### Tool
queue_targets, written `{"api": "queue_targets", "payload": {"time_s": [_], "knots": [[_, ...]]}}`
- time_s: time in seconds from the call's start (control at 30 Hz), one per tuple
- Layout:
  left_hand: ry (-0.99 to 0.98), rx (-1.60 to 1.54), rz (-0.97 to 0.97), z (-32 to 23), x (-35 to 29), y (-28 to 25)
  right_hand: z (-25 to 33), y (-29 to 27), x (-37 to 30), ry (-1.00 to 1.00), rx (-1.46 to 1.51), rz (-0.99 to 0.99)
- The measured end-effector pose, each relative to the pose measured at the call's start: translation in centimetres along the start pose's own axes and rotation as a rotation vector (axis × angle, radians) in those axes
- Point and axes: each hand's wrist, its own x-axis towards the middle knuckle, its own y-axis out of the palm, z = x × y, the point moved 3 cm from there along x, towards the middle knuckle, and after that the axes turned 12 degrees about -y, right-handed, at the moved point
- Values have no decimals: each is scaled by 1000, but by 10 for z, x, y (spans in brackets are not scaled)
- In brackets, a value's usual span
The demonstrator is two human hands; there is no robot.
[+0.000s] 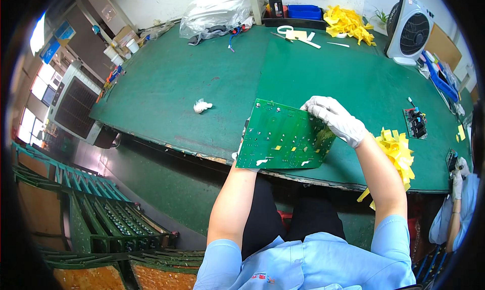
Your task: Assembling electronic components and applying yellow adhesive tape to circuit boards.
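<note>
A green circuit board (275, 138) is held up tilted over the table's front edge, its soldered face towards me. Small yellow tape pieces and white patches dot this face. My left hand (235, 155), in a white glove, grips the board at its lower left edge; most of it is hidden behind the board. My right hand (336, 119), also gloved in white, is closed at the upper right corner, its fingers bent over the edge. A heap of yellow tape strips (396, 153) hangs at the table edge beside my right forearm.
On the green table (177, 98) lie a crumpled white scrap (202, 106) and a small populated board (415, 122). More yellow strips (348, 25), a black tray (295, 23) and a fan (411, 30) stand at the back. A co-worker's gloved hand (458, 179) shows far right; racks (111, 214) stand lower left.
</note>
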Motion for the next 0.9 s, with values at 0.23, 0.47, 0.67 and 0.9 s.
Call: {"api": "queue_targets", "payload": {"time_s": [0.23, 0.47, 0.67, 0.9], "knots": [[-225, 389, -307, -58, -19, -53, 40, 30, -19, -367, -395, 64], [334, 1657, -538, -76, -65, 95, 62, 65, -23, -392, -638, 1], [111, 2573, -573, -45, -75, 85, 74, 95, -21, -419, -791, 165], [287, 2558, -608, -45, -87, 78, 88, 84, -23, -324, -947, 177]]}}
